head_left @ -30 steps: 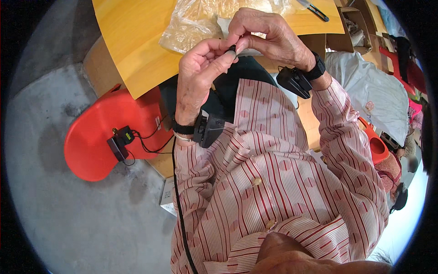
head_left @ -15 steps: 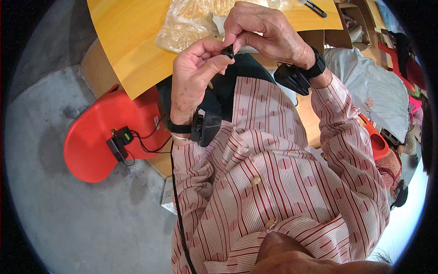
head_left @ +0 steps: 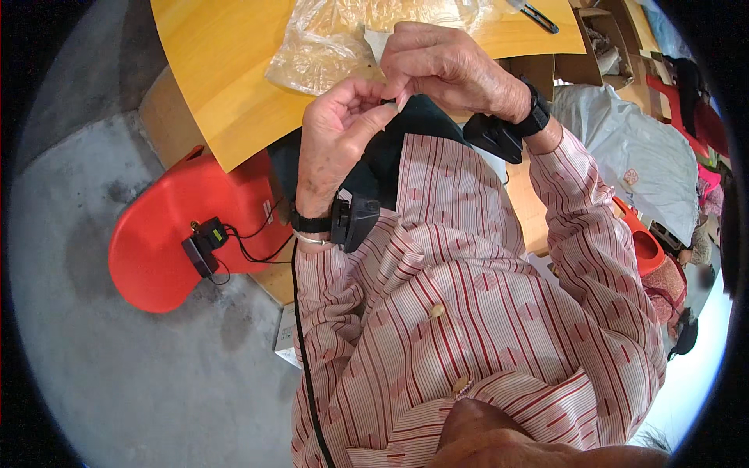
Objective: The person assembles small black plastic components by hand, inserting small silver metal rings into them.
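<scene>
My left hand (head_left: 337, 136) and my right hand (head_left: 449, 66) meet fingertip to fingertip just off the near edge of the yellow table (head_left: 226, 86). Pinched between them is a small black piece (head_left: 387, 101), mostly covered by the fingers, so its kind does not show. Both thumbs and forefingers press on it. Behind the hands a crumpled clear plastic bag (head_left: 312, 58) lies on the tabletop. A scrap of grey sheet (head_left: 376, 43) shows beside my right fingers.
A utility knife (head_left: 538, 17) lies at the table's far right. Open cardboard boxes (head_left: 605, 47) and a white sack (head_left: 624, 132) are on the right. To the left, a red chair (head_left: 156, 249) holds a small black device (head_left: 204, 243) with cables. A black cable (head_left: 303, 351) runs along my left arm.
Both hands have dropped slightly toward me and drawn closer together. The black piece, plainer half a second ago, is now mostly hidden by the fingers.
</scene>
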`<state>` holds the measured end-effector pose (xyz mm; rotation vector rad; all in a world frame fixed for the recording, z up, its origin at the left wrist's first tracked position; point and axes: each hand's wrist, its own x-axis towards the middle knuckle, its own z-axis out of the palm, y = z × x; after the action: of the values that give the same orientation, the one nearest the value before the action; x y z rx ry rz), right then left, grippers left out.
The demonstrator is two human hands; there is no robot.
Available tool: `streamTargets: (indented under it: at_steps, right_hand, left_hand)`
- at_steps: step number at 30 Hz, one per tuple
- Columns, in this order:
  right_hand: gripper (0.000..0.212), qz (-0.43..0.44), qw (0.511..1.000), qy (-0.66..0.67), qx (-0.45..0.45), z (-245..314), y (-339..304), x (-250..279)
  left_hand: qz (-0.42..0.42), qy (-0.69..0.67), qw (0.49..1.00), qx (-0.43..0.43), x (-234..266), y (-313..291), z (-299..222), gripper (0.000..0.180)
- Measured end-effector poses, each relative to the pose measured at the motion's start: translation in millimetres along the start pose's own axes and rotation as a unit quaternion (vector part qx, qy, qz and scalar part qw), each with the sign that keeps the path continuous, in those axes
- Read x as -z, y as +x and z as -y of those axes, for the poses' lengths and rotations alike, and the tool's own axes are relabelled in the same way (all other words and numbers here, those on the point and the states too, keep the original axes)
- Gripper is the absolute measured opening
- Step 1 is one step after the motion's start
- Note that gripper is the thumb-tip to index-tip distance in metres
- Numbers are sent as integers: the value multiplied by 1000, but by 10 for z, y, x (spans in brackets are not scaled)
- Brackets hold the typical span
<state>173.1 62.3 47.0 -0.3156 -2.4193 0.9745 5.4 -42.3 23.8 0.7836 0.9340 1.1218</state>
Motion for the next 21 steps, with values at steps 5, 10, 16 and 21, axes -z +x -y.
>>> streamTargets:
  at_steps: [5, 10, 16, 21]
  right_hand:
    - [14, -13, 999, 11, -28, -18, -82, -67]
    - [13, -30, 998, 3, -48, -33, -102, -104]
    - [12, -34, 998, 4, -49, -63, -79, -103]
    - [13, -39, 996, 61, -50, -55, -68, -115]
  left_hand:
    - [-6, 20, 1000, 14, 22, -13, 48, 21]
    - [-25, 9, 1000, 15, -9, -10, 41, 24]
    - [-30, -8, 1000, 5, -36, 3, 3, 24]
    - [-35, -1, 999, 6, 3, 6, 56, 22]
